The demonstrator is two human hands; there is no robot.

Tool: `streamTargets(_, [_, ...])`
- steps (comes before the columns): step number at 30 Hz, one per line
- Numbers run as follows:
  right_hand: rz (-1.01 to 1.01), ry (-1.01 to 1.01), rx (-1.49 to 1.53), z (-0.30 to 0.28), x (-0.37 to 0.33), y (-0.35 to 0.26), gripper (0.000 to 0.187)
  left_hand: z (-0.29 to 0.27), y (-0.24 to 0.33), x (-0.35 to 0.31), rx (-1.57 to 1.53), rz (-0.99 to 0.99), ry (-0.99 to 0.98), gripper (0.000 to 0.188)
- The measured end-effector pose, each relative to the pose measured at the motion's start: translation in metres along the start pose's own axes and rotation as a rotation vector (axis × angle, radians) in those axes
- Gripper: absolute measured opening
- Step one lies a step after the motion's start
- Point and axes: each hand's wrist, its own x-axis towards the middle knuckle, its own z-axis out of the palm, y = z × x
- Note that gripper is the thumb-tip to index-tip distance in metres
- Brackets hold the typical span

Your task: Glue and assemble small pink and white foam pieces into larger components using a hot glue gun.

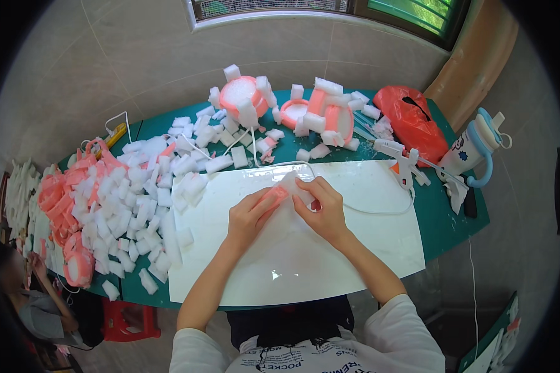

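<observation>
Over the white board [242, 267], my two hands meet around a small work piece. My left hand [252, 214] is closed on a pink piece [281, 194], its exact shape partly covered by the fingers. In my right hand [322, 208], thumb and fingers pinch a white foam block [289, 181] that touches the pink piece. Just beyond my hands runs a white cable [298, 163]. A white glue gun [404, 163] rests to the right of the board.
White foam blocks [137, 217] are heaped at the left, beside pink pieces [62, 199]. Foam-studded pink rings [241, 93] stand at the back. An orange-red plastic bag [410, 121] and a tumbler [473, 146] are at the right. Another person [37, 304] sits at the far left.
</observation>
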Motion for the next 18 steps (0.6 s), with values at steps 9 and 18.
streamTargets(9, [-0.060,-0.033,-0.067,-0.0013,0.0005,0.0005,0.031,-0.0024,0.0026,0.0003,-0.024,-0.040,-0.026,0.037])
streamTargets(18, [-0.045,-0.038,-0.094,-0.0019,0.0006,0.0047,0.032,-0.0003,0.0006,0.0004,-0.049,-0.083,-0.021,0.041])
